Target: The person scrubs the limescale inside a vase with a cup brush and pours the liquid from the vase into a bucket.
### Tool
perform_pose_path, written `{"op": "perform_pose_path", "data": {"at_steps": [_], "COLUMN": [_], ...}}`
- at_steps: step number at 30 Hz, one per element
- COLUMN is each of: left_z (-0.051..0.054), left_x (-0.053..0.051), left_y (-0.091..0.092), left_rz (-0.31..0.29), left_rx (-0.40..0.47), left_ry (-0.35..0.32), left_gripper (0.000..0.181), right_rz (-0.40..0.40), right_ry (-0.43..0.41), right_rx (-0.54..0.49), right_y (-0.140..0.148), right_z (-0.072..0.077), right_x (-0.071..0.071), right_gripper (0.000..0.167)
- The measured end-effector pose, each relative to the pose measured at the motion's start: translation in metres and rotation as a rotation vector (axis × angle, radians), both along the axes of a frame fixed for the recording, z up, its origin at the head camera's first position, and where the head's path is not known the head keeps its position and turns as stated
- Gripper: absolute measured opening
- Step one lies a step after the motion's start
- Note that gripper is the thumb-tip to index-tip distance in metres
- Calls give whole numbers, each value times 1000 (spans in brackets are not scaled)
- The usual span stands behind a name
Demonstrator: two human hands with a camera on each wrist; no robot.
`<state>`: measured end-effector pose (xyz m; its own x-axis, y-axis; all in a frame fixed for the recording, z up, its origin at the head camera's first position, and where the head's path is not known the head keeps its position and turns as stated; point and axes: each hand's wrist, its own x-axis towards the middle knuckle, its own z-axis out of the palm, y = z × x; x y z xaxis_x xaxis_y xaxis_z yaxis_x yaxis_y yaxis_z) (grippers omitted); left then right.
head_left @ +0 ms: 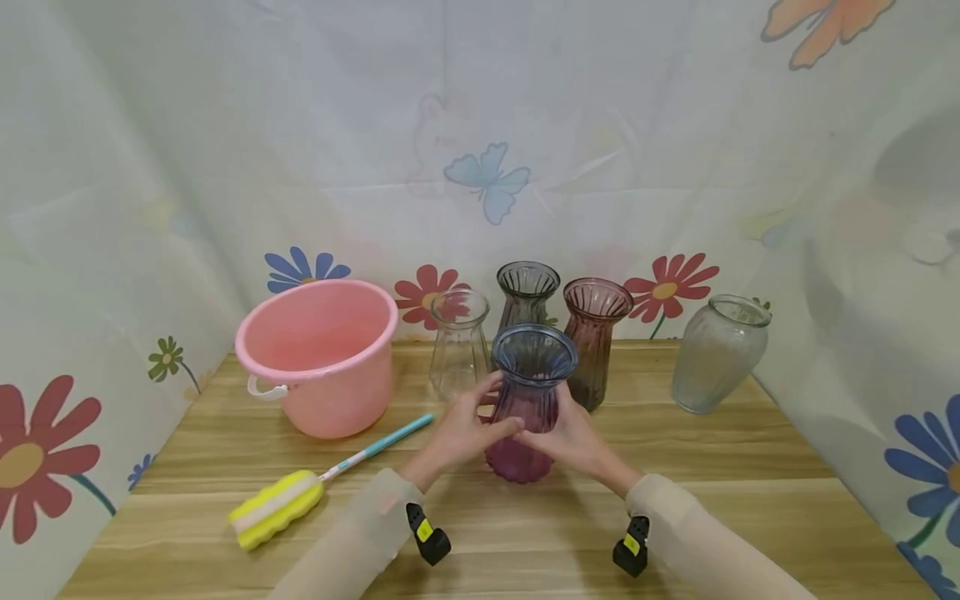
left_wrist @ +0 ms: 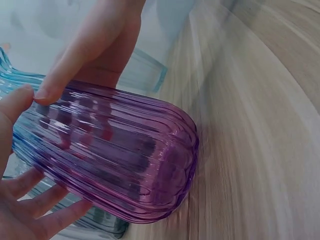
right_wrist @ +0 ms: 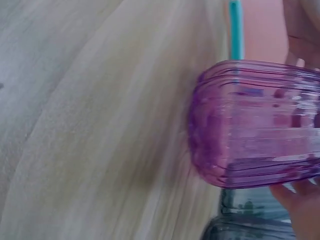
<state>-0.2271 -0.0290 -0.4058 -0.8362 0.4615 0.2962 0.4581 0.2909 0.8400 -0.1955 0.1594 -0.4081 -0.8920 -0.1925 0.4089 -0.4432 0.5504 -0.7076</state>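
Both hands hold a ribbed glass vase (head_left: 522,417), blue at its flared rim and purple toward its base, at the middle of the wooden table. My left hand (head_left: 465,425) grips its left side, and my right hand (head_left: 573,433) grips its right side. The thumbs come close together across its front. In the left wrist view the vase (left_wrist: 125,150) shows its rounded purple base near the tabletop; whether it touches is unclear. Behind it stand a clear vase (head_left: 457,358), a grey vase (head_left: 527,287) and a reddish-brown vase (head_left: 596,350).
A pink bucket (head_left: 337,392) with a white handle grip stands at the left. In front of it lies a brush with a yellow-and-white sponge head (head_left: 277,508) and a blue-and-white handle. A pale clear jar-shaped vase (head_left: 716,358) stands at the right. Patterned cloth (head_left: 600,192) hangs behind.
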Motion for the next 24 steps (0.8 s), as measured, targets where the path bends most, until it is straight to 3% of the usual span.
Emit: {"op": "perform_pose_path", "data": {"at_steps": [7, 14, 19, 24], "left_z": [-7, -16, -18, -13], "left_x": [7, 18, 23, 32], "left_y": [1, -9, -17, -20], "left_rz": [-16, -18, -8, 14], "left_rx": [3, 33, 49, 31], "left_ry": [24, 17, -17, -34], "left_gripper": [58, 44, 39, 35], "right_rz": [46, -102, -145, -258], "right_ry": [-96, -131, -49, -2], "right_rx": [-5, 31, 8, 49], "right_y": [25, 64, 90, 113], "right_z": [2, 2, 3, 3], "right_x": [8, 19, 18, 18], "right_gripper": [104, 99, 97, 87]}}
